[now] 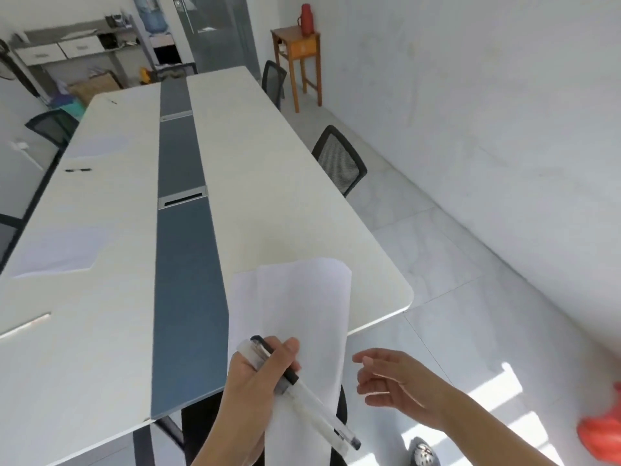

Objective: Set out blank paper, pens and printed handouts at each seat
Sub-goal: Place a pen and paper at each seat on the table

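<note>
Nearby, the left hand (255,381) grips a sheaf of white paper (292,307) and clear pens (319,412) together, over the near right corner of the long white surface (268,196). The right hand (393,381) hovers just beside them, fingers loosely spread, holding nothing. Along the surface's left side lie a near sheet (57,250) and a far sheet (97,146), with a black pen (78,170) between them.
</note>
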Available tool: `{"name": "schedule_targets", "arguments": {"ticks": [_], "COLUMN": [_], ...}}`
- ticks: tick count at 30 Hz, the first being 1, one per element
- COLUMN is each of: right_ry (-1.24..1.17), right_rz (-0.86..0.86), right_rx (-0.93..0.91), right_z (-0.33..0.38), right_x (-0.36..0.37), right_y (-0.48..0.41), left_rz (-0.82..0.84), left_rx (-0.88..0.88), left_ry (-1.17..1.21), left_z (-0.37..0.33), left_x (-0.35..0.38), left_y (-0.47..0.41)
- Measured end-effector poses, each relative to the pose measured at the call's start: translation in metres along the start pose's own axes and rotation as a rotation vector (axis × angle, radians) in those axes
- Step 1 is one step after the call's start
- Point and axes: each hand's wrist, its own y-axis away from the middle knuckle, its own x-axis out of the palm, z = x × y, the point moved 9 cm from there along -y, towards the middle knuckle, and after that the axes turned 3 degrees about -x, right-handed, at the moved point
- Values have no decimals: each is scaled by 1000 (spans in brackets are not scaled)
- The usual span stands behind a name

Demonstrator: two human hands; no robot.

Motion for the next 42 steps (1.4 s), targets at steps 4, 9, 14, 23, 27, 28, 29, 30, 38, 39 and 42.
{"name": "schedule_targets", "arguments": {"ticks": [4, 9, 14, 23, 27, 28, 29, 30, 38, 39, 42], "right_ry": [85, 129, 104, 47, -134, -138, -126, -103, 122, 127, 123], "right_rz": [-54, -21, 18, -145, -95, -139, -185, -219, -329, -361, -448], "right_rx": [-33, -26, -65, -37, -43, -69, -94, -118, -321, -341, -368], "right_z": [27, 57, 102, 177, 218, 235, 254, 276, 425, 438, 470], "right_x": [-51, -122, -216, -335, -347, -358, -369, -379, -425, -431, -454], "right_y": [8, 26, 61, 4, -49, -60, -69, -76, -124, -133, -167], "left_rz": [10, 20, 40, 104, 61, 48, 32, 13, 9, -7, -55], "left_rx": [24, 31, 54, 54, 46, 49, 49, 43, 62, 57, 52], "left_ry": [-36, -71, -135, -76, -51, -46, -42, -40, -90, -97, -94], "left_z": [2, 20, 36, 22, 15, 12, 9, 6, -30, -32, -39], "left_x": [51, 159, 265, 357, 370, 372, 374, 376, 417, 421, 434], "left_y": [-13, -39, -64, -140, -209, -228, -246, -263, -365, -377, -412]}}
